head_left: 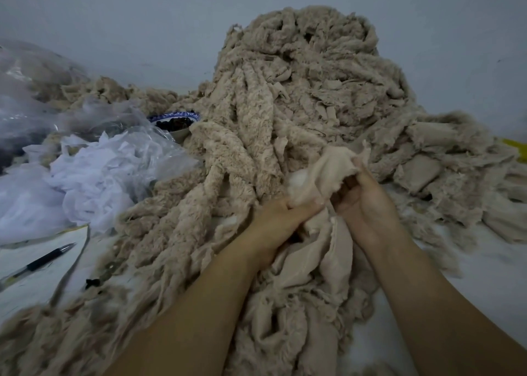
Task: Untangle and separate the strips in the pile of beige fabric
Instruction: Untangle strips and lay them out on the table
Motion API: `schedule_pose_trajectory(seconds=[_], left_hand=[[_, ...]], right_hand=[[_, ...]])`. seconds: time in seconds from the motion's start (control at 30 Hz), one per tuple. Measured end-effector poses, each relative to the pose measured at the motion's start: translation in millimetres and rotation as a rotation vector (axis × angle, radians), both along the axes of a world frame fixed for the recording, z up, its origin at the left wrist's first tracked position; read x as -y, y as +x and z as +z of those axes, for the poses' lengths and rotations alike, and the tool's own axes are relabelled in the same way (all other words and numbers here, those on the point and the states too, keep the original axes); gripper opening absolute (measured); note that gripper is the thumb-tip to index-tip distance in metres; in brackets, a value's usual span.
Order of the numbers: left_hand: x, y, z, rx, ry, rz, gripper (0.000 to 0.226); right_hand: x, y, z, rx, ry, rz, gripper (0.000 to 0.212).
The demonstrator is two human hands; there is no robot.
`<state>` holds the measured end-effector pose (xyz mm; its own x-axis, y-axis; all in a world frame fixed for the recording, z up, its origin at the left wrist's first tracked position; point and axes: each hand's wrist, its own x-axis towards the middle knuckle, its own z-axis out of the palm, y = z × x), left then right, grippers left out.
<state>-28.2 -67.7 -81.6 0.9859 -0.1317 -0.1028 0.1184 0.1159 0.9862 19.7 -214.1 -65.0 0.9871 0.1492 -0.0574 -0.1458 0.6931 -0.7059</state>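
A tall pile of beige fabric strips (308, 84) rises against the wall at centre and spills down toward me on both sides. In front of it I hold one beige strip (322, 167), smooth side out, bunched between both hands. My left hand (276, 221) grips its lower part with the fingers curled closed. My right hand (368, 204) pinches its upper edge from the right. The strip's loose end (328, 264) hangs down between my forearms onto more fluffy strips.
Crumpled white fabric (85, 181) and clear plastic bags (31, 96) lie at the left. A blue-rimmed bowl (176, 118) sits half buried behind them. A pen (45, 260) rests on white paper (28, 284) at lower left. Something yellow (516, 147) shows at the right edge.
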Motion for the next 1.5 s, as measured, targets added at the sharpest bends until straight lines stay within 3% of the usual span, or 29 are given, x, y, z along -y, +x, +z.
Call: schedule_pose_trajectory(seconds=[0.07, 0.13, 0.3, 0.37, 0.47, 0.57, 0.67, 0.8, 0.9, 0.97, 1.03, 1.13, 1.23, 1.33, 1.4, 1.5], left_hand=[[0.4, 1.1, -0.1, -0.034, -0.096, 0.021, 0.035], [-1.9, 3.4, 5.3, -0.040, -0.345, 0.037, 0.045], [-20.1, 12.2, 14.4, 0.064, -0.738, 0.060, 0.045], [-28.5, 12.6, 15.4, 0.076, -0.804, 0.052, 0.057], [-39.2, 11.3, 19.7, 0.059, -0.810, 0.067, 0.060], [-37.6, 12.0, 20.1, 0.009, -0.713, 0.143, 0.051], [-28.6, 10.9, 17.6, -0.018, -0.581, 0.198, 0.045], [-24.4, 7.6, 17.6, 0.018, -0.570, 0.205, 0.035], [-20.4, 2.5, 18.9, 0.062, -0.580, 0.131, 0.032], [-12.8, -2.4, 14.7, 0.067, -0.488, 0.052, 0.021], [-5.0, -9.1, 10.0, 0.092, -0.186, 0.006, 0.027], [4.1, -16.0, 6.3, 0.198, 0.414, -0.136, 0.037], [12.2, -22.2, 4.1, 0.253, 0.627, -0.387, 0.048], [17.6, -23.6, -1.8, 0.267, 0.679, -0.508, 0.043], [15.2, -20.0, -1.6, 0.219, 0.627, -0.487, 0.043], [7.8, -14.9, 9.7, 0.106, 0.274, -0.244, 0.026]], right_hand=[[3.1, -0.4, 2.4, 0.019, -0.013, 0.018, 0.042], [1.7, -3.1, 3.6, 0.072, -0.153, 0.051, 0.044], [-11.8, -20.3, -7.7, 0.224, -0.859, 0.316, 0.033], [-11.3, -26.1, -7.8, 0.336, -1.037, 0.382, 0.036], [-6.0, -25.0, 2.2, 0.356, -1.039, 0.167, 0.029], [3.6, -15.4, 10.3, 0.250, -0.640, -0.155, 0.028], [6.6, -9.3, 14.2, 0.098, -0.142, -0.124, 0.025], [9.8, -9.5, 15.7, 0.002, 0.075, -0.091, 0.044], [15.5, -8.9, 13.7, -0.032, -0.034, -0.017, 0.048], [14.4, -10.5, 8.0, -0.001, -0.302, 0.058, 0.055], [8.8, -13.7, 3.0, 0.018, -0.538, 0.178, 0.044], [3.2, -18.1, 1.9, 0.095, -0.681, 0.347, 0.040], [6.2, -14.6, 0.8, 0.088, -0.778, 0.303, 0.036], [5.0, -15.8, 3.5, 0.032, -0.753, 0.288, 0.026], [2.6, -17.2, 8.1, 0.082, -0.908, 0.111, 0.029], [0.3, -20.8, 14.1, 0.235, -0.943, -0.015, 0.032]])
